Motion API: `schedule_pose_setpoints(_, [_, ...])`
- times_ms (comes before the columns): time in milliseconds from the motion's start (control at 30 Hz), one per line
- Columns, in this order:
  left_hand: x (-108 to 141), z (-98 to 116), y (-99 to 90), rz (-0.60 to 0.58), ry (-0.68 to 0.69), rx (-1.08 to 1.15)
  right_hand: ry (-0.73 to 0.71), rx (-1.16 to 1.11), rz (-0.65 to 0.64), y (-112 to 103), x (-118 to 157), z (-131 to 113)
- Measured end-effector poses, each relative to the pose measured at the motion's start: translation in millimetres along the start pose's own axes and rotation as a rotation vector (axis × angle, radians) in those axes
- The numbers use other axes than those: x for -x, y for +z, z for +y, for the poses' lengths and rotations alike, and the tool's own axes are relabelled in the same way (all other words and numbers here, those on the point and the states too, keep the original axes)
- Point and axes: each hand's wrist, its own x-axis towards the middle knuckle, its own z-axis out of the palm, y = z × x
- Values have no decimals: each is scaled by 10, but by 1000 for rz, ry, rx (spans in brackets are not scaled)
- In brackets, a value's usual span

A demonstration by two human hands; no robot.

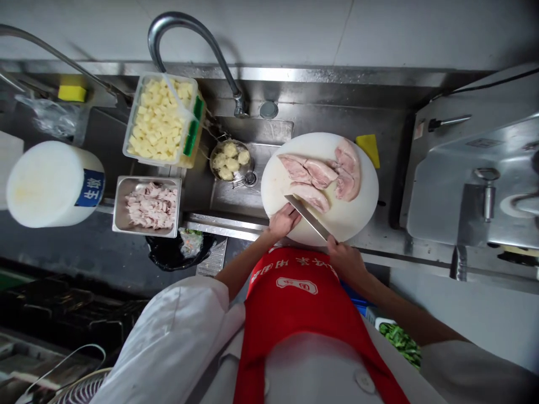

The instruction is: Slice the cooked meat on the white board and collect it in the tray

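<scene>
My right hand (pixel 346 259) grips the handle of a kitchen knife (pixel 312 220), its blade slanting up and left over a round white cutting board (pixel 275 168). By the blade's tip, my left hand (pixel 284 220) rests at the board's near left edge with fingers curled. Whatever lies under those fingers, if anything, is hidden. Just beyond the blade is a pale piece of meat (pixel 310 196). Behind it are more meat slabs (pixel 306 170), and another thick slab (pixel 348 171) lies at the board's right side.
Left of the board, a sink (pixel 269 157) holds a pot of peeled potatoes (pixel 231 161). A tub of pale cubes (pixel 160 120), a metal pan of sliced meat (pixel 151 206) and a lettered white block (pixel 54 184) stand further left. A faucet (pixel 189 22) arches behind.
</scene>
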Motion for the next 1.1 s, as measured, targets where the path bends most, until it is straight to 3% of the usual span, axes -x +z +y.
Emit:
schedule_pose_setpoints(233, [-9, 4, -26, 38, 34, 53, -41, -61, 58, -253, -555, -49])
schedule_pose_setpoints(333, [-11, 2, -27, 16, 26, 53, -44, -48, 54, -241, -457, -36])
schedule_pose_setpoints(467, [-11, -16, -17, -16, 26, 30, -23, -10, 30, -75, -117, 8])
schedule_pose_setpoints(567, [-12, -22, -15, -14, 32, 26, -27, -5, 5, 13, -20, 23])
schedule_pose_setpoints(667, [-15, -15, -26, -25, 26, 48, -25, -60, -8, -53, -208, -34])
schedule_pose_setpoints(800, [-22, 5, -54, -16, 19, 57, -25, -122, 31, -302, -621, -127])
schedule_pose_setpoints(867, [-25, 10, -66, 8, 41, 63, -27, -119, 45, -377, -671, -115])
schedule_pose_setpoints(1100, [-23, 10, -60, -4, 24, 56, -22, -53, -33, -138, -84, 42])
